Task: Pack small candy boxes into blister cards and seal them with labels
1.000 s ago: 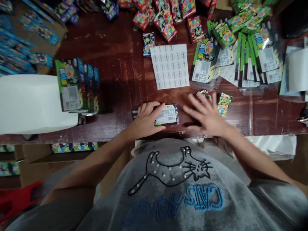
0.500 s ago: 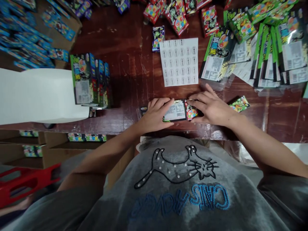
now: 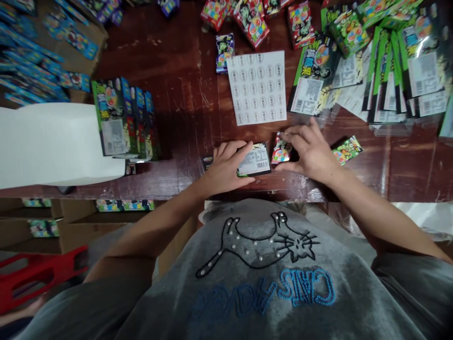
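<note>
My left hand (image 3: 230, 163) lies over a flat black-and-green package (image 3: 255, 159) with a white barcode label, thumb and fingers gripping its long sides. The package's left part is under the hand. Just to its right, my right hand (image 3: 307, 151) has its fingertips on the top of a small red box (image 3: 281, 150) and its thumb at the lower edge. A narrow gap separates the red box from the package. Right of my right hand, a small green box (image 3: 347, 150) lies tilted on the dark red table (image 3: 184, 118).
A sheet of round stickers (image 3: 258, 87) lies ahead, touching a purple box (image 3: 224, 52). Black-and-green packages (image 3: 421, 71) pile up at right; red boxes (image 3: 249, 21) lie at the back. At left stand filled packages (image 3: 115, 118), white board (image 3: 53, 141) and blue boxes (image 3: 31, 61).
The red box and my right hand have come slightly away from the package's right end, leaving a gap. My left hand keeps its hold. The whole view has shifted a little.
</note>
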`<state>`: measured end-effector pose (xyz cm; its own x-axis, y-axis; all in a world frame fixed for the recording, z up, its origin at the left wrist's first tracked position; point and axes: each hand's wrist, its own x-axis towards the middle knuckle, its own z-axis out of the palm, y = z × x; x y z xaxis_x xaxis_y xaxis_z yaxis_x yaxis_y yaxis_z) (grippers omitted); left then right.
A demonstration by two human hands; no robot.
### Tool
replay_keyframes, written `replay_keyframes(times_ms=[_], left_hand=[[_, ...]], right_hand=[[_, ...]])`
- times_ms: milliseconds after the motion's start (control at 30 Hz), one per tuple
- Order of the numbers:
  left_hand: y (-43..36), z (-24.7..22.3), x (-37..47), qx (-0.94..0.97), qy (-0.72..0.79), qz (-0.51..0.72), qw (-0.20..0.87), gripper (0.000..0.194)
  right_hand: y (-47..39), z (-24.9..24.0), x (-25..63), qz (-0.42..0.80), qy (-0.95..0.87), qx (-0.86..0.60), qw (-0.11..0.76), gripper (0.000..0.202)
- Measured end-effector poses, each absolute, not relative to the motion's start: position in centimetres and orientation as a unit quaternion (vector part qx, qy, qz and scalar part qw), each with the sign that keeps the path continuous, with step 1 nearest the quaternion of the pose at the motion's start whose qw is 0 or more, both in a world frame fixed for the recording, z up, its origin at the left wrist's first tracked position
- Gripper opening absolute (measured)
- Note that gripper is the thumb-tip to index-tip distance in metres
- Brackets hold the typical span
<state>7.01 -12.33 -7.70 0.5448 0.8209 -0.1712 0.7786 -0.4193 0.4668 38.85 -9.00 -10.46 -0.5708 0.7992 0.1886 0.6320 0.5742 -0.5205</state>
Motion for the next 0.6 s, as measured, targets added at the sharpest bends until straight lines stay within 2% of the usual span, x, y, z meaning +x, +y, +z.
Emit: replay_keyframes(times_ms=[233, 367, 500, 600], left_hand=[[-12.7, -8.0, 8.1, 0.848, 0.466, 0.037, 0.249, 0.097], [-13.3, -7.8, 8.8, 0.853, 0.463, 0.032, 0.24, 0.096], [-13.3, -6.4, 9.4, 0.865, 0.466, 0.024, 0.185, 0.099], [-12.2, -5.0, 10.7, 0.896, 0.418, -0.027, 0.149, 0.095]], right_hand=[[-13.9, -11.0, 36.8, 0.254, -0.876, -0.363, 0.19, 0.087], [-14.4, -9.8, 37.1, 0.258, -0.876, -0.355, 0.2, 0.107], [-14.0, -7.4, 42.3, 0.139, -0.811, -0.537, 0.186, 0.122], [-14.5, -6.9, 46.5, 0.076, -0.725, -0.669, 0.145, 0.123]])
